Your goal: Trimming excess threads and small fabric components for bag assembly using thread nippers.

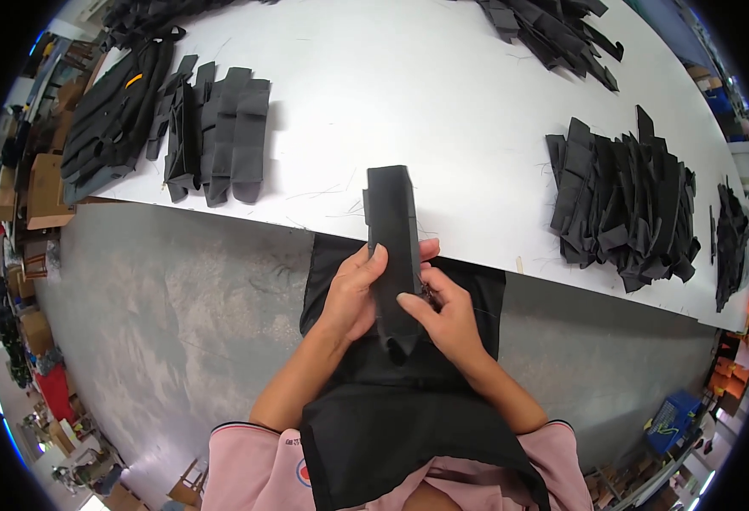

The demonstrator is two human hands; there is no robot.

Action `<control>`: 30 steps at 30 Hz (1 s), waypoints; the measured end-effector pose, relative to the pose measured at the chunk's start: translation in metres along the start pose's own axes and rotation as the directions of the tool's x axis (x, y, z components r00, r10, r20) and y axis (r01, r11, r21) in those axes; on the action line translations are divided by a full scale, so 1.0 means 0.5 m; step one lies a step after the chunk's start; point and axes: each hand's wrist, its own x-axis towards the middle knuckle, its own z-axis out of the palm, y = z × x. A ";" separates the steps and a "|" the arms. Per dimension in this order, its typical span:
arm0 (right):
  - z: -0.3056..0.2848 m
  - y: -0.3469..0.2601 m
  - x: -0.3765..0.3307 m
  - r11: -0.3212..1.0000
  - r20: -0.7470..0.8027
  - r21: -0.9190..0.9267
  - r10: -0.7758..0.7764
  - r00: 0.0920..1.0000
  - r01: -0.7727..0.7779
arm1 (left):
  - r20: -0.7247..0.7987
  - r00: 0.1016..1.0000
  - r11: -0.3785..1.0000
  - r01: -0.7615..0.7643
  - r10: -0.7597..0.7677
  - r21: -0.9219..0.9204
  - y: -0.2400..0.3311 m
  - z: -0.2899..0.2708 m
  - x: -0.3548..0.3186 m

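Note:
A long, folded piece of black fabric [394, 221] is held upright in front of my body, its upper end reaching over the table's near edge. My left hand [351, 294] is closed around its left side, with the thumb lying along the front. My right hand [451, 317] grips the lower right side, thumb pressed onto the cloth. Something small and dark [430, 295] shows between the right hand's fingers; its kind is too unclear to tell. The lower end of the piece gapes into a hollow fold above my black apron [400, 426].
On the white table [340, 102], similar black pieces [236, 136] stand at the left beside a black backpack [119, 111]. A larger pile of black pieces [622, 200] lies at the right, another [553, 34] at the far right. Loose threads are scattered about.

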 end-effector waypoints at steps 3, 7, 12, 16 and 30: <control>-0.006 -0.024 -0.012 0.949 -0.365 -0.215 -0.298 0.882 0.231 | -0.053 0.999 1.000 -0.002 0.001 -0.015 -0.001 -0.009 -0.003; -0.041 -0.052 0.019 0.680 -0.259 -0.645 -0.624 0.737 0.349 | -0.099 0.993 0.994 0.072 -0.064 0.077 0.011 -0.004 -0.005; -0.050 -0.048 0.045 0.593 -0.195 -0.736 -0.648 0.737 0.326 | -0.074 0.989 0.991 0.131 -0.128 0.034 0.011 -0.005 -0.013; -0.049 -0.047 0.045 0.591 -0.200 -0.728 -0.668 0.717 0.348 | -0.070 0.987 0.988 0.149 -0.147 0.027 0.008 -0.016 -0.014; -0.047 -0.037 0.034 0.759 -0.277 -0.562 -0.546 0.790 0.328 | -0.131 0.977 0.978 0.181 -0.167 0.100 0.012 0.000 -0.016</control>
